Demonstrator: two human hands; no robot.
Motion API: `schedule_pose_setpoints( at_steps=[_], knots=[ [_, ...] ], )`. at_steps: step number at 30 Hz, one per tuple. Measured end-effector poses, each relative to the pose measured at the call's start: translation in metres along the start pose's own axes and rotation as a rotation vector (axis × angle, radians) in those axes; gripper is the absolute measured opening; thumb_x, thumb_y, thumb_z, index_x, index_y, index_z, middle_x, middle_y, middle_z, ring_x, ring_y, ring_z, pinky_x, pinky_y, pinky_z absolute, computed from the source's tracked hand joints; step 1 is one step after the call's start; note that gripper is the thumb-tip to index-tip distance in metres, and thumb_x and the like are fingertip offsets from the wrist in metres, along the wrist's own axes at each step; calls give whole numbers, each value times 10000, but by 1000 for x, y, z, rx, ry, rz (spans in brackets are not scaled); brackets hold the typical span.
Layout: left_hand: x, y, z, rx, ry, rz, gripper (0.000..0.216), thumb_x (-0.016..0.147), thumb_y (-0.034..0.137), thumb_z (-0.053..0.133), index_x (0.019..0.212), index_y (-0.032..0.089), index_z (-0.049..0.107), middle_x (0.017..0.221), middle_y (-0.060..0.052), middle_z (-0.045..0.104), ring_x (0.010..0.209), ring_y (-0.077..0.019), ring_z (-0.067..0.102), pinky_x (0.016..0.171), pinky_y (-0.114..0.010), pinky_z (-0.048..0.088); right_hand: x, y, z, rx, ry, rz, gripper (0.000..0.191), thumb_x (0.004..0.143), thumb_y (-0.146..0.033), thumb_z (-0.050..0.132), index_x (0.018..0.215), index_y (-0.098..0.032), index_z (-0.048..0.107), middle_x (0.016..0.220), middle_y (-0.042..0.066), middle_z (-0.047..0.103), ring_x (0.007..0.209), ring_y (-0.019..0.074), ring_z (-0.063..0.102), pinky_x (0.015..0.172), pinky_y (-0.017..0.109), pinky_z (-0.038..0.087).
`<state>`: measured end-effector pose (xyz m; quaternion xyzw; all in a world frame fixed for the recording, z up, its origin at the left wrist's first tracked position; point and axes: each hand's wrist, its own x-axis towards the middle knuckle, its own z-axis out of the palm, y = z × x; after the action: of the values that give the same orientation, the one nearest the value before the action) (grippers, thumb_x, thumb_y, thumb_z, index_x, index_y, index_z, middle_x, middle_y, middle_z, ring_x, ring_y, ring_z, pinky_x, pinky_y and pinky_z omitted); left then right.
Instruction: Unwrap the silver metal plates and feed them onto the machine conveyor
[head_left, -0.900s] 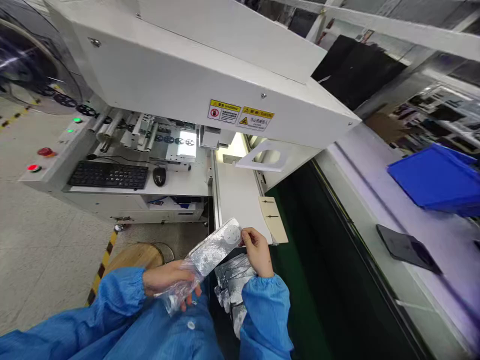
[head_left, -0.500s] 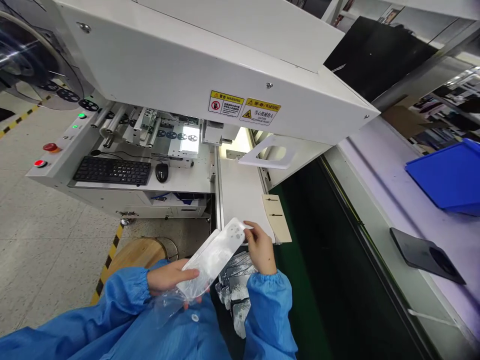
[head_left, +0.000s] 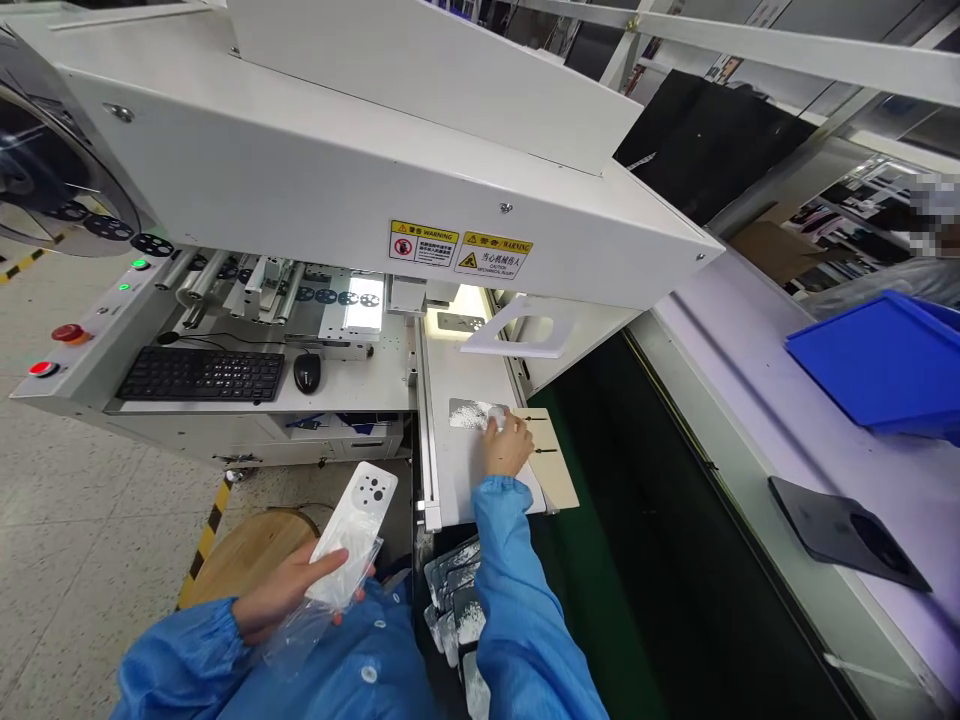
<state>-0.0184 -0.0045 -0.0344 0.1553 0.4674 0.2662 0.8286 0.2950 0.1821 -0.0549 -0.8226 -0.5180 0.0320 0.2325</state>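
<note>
My left hand point(head_left: 289, 595) is closed around a white phone back cover point(head_left: 352, 535) with camera holes at its top, together with a crumpled clear plastic bag point(head_left: 296, 640). My right hand point(head_left: 507, 445) reaches forward onto the white machine tray point(head_left: 457, 470), its fingers closed on the right end of a silvery speckled piece point(head_left: 471, 412) that lies flat there. A pile of similar silvery pieces point(head_left: 454, 605) sits in my lap between my blue sleeves.
A white machine point(head_left: 337, 170) with warning labels overhangs the tray. A keyboard point(head_left: 201, 374) and mouse point(head_left: 306, 372) sit at left, a tan guide plate point(head_left: 553, 468) by the tray. A dark conveyor belt point(head_left: 675, 540), dark phone cover point(head_left: 847, 533) and blue bin point(head_left: 885, 362) lie right. A wooden stool point(head_left: 251, 540) stands below.
My right hand left the cover's top and went forward to the tray, where the silvery piece now lies. My left hand drew the white cover and bag down to the left.
</note>
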Motion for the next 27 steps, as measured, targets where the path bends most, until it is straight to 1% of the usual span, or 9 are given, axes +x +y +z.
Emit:
schedule_pose_setpoints(
  at_steps=[3, 6, 9, 12, 14, 17, 20, 22, 27],
  knots=[
    [-1, 0, -1, -4, 16, -27, 803, 706, 566, 830, 1349, 172, 555, 1073, -153, 770, 857, -303, 727, 601, -371, 579, -7, -20, 23, -109, -136, -158, 392, 962, -353, 501, 1259, -158, 666, 1319, 205, 601, 1202, 364, 494, 984, 473, 333],
    [-2, -1, -3, 0, 26, -20, 806, 712, 581, 815, 1369, 196, 550, 1096, -145, 765, 887, -323, 731, 599, -376, 572, 2, -35, 40, -104, -206, -179, 331, 944, -286, 509, 1191, -161, 689, 1296, 192, 608, 1211, 349, 493, 1010, 471, 320],
    [-1, -1, -5, -14, 7, 14, 782, 735, 581, 792, 1385, 232, 535, 1106, -126, 760, 873, -309, 729, 584, -369, 562, 16, -42, 40, -69, -214, -171, 312, 921, -240, 518, 1160, -153, 698, 1291, 188, 614, 1234, 340, 488, 1049, 473, 310],
    [0, 2, -3, -1, -22, 6, 715, 756, 568, 781, 1346, 235, 552, 1107, -121, 756, 898, -309, 729, 614, -381, 574, 11, -43, 23, -2, -218, -169, 350, 948, -291, 502, 1215, -144, 675, 1327, 188, 606, 1266, 332, 489, 1059, 464, 348],
    [2, 6, 2, 19, -50, -12, 701, 746, 572, 791, 1308, 223, 560, 1096, -127, 757, 908, -314, 730, 615, -383, 578, -10, -44, 4, 225, -268, -166, 410, 984, -385, 471, 1267, -145, 643, 1312, 174, 626, 1229, 299, 541, 1014, 420, 423],
    [7, 16, 17, 59, -121, -34, 726, 700, 597, 818, 1248, 194, 567, 1036, -126, 765, 854, -301, 731, 571, -364, 566, -62, -43, -28, 677, -544, -190, 433, 959, -516, 523, 1170, -173, 681, 1109, 111, 720, 1005, 234, 658, 848, 332, 518],
    [13, 25, 30, 139, -252, -77, 692, 687, 589, 832, 1186, 173, 593, 1006, -118, 768, 849, -286, 729, 543, -316, 535, -101, -32, -51, 856, -813, -186, 375, 892, -546, 630, 964, -187, 710, 835, 45, 737, 789, 194, 678, 715, 284, 519],
    [16, 28, 34, 206, -313, -110, 642, 688, 584, 833, 1132, 166, 630, 989, -106, 770, 834, -269, 730, 542, -291, 519, -107, -16, -57, 845, -783, -124, 371, 877, -548, 638, 890, -183, 699, 760, 30, 721, 725, 183, 664, 688, 275, 508],
    [17, 18, 21, 279, -314, -166, 640, 660, 614, 836, 1102, 175, 692, 880, -77, 781, 759, -236, 723, 546, -279, 511, -72, 42, -58, 408, -325, 265, 366, 910, -450, 503, 941, -146, 704, 866, 91, 744, 772, 235, 677, 730, 335, 530]
  ],
)
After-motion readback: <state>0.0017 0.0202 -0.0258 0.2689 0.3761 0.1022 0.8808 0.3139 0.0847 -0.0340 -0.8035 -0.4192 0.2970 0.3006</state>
